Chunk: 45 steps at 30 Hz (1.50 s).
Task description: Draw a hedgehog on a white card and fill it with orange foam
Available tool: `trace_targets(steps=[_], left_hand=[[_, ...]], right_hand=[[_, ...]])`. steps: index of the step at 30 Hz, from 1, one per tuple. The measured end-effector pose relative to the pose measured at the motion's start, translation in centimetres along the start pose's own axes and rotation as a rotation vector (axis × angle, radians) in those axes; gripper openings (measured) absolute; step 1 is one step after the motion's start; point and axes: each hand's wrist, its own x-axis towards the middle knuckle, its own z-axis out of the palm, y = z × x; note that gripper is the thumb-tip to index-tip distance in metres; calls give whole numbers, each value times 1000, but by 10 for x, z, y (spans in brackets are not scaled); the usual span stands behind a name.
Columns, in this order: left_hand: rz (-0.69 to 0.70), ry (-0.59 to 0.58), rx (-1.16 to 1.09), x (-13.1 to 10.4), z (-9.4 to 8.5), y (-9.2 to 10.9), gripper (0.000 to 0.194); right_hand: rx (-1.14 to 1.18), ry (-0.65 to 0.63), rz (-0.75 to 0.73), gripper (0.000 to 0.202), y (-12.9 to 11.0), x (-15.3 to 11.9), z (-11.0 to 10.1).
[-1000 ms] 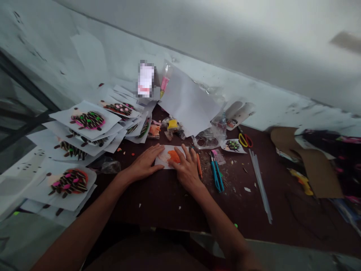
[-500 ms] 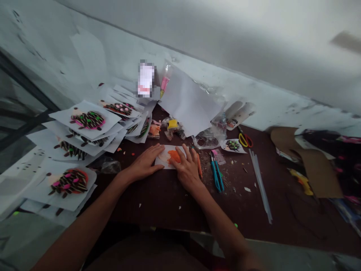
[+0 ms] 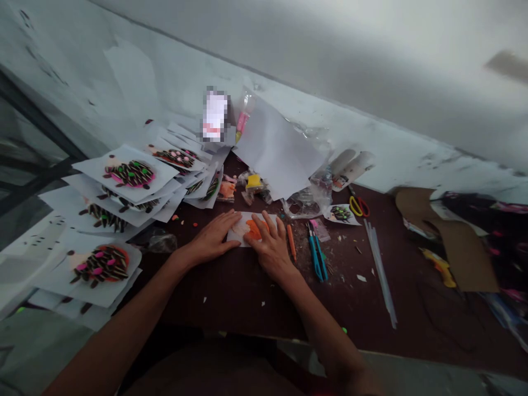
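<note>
On the dark table in front of me lies a small white sheet of paper [image 3: 234,237] bearing a flat patch of orange clay [image 3: 254,231] with a paler patch at its left. My left hand [image 3: 214,235] rests on the sheet's left edge, its fingers stretched out. Over the orange clay lies my right hand [image 3: 272,245], fingers spread and the fingertips pressing on it; part of the clay is hidden beneath them. An orange stick, perhaps a pen [image 3: 291,242], lies just right of that hand, and beside it are teal-handled pliers or cutters [image 3: 317,253].
Stacked paper sheets with clay hedgehogs [image 3: 130,173] fill the left side. Behind are a large white sheet [image 3: 276,148], plastic bags and yellow clay [image 3: 253,181]. To the right lie scissors [image 3: 359,207], clear glue sticks [image 3: 380,275], a yellow glue gun [image 3: 441,267] and cardboard [image 3: 466,242].
My right hand has shifted slightly left across the orange clay, uncovering more of the orange stick. My left hand stays on the sheet's left edge.
</note>
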Motion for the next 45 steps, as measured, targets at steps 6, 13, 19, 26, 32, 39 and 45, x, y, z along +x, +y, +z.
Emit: trace_targets(steps=[6, 13, 19, 26, 32, 39, 45], left_hand=[[-8, -2, -5, 0, -2, 2, 68], [-26, -32, -2, 1, -6, 6, 68], [-26, -33, 4, 1, -3, 4, 69], [-15, -11, -9, 0, -2, 4, 68], [-24, -22, -7, 1, -6, 9, 68], [-22, 33, -8, 0, -4, 11, 69], [25, 111, 40, 1, -7, 19, 55]], right_hand=[[-35, 33, 30, 20, -4, -2, 0], [52, 5, 129, 27, 1, -5, 0], [78, 21, 187, 37, 3, -4, -4], [67, -53, 124, 35, -2, -3, -2], [85, 17, 244, 48, 6, -5, -4], [88, -3, 279, 48, 6, -3, 1], [162, 241, 314, 56, 17, -1, 0]])
